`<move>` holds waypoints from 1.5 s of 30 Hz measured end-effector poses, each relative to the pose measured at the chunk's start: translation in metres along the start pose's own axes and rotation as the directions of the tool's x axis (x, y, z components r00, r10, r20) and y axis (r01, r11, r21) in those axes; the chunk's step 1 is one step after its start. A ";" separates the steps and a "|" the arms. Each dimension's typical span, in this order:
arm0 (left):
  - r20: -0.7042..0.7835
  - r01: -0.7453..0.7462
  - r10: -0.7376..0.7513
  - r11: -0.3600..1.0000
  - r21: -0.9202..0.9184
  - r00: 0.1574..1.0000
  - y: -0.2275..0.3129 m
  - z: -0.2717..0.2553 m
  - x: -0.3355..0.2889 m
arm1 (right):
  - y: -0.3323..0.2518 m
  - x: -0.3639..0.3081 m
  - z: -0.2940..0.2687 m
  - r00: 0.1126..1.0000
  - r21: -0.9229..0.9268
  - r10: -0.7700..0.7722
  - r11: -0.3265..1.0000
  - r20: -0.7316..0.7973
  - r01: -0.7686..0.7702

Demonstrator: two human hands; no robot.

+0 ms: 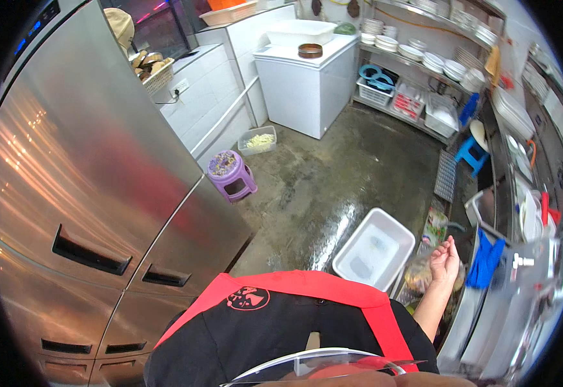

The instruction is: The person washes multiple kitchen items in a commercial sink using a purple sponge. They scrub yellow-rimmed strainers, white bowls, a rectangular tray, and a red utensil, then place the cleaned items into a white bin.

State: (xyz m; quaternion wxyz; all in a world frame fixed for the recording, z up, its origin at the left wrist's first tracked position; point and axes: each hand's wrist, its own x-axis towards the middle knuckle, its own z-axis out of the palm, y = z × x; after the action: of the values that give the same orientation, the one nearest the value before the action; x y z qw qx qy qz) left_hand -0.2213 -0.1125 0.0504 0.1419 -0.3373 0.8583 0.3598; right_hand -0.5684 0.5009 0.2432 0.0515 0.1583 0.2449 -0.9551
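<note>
Head view, looking down: at right, the person's right hand (446, 259) points away from the body, fingers loosely curled; I cannot tell whether it, or the left, grips anything. Just left of it, a white rectangular tub (359, 240) stands on the wet floor (307, 174), long axis running upper right to lower left. Right of it hangs a blue cloth-like item (485, 258).

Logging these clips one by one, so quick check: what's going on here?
A person in black and red clothes is in a kitchen. Their right hand, fingers loosely curled with nothing visible in them, appears near what look like blue gloves. The left hand is out of view. A white tub sits in front, apart from that right hand.
</note>
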 end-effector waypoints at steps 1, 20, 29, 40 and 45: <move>0.007 0.063 -0.063 0.998 0.007 0.998 0.002 -0.003 0.012 | 0.000 0.025 0.016 0.999 -0.021 0.002 1.000 0.036 -0.001; -0.001 0.052 -0.055 0.933 0.357 0.998 0.331 -0.111 0.511 | 0.005 0.407 0.123 0.988 0.217 0.058 0.976 -0.146 -0.025; 0.319 -0.625 0.587 0.781 0.018 0.744 0.781 -0.042 0.754 | -0.033 0.410 0.075 0.808 0.301 -0.169 0.869 -0.565 0.393; 0.851 -0.797 0.289 0.562 0.220 0.438 0.966 0.155 0.789 | -0.148 0.486 0.044 0.701 0.380 -0.320 0.661 -0.637 0.647; 0.849 -0.838 0.270 0.452 0.305 0.454 1.080 0.216 0.803 | -0.188 0.478 0.026 0.543 0.261 -0.337 0.609 -0.769 0.749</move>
State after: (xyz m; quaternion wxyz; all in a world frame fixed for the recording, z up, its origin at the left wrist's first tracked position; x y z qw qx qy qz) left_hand -1.5446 0.2132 0.0718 0.4286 0.2420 0.8608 0.1292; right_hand -1.0599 0.6426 0.1927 -0.4031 0.3977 -0.0105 -0.8241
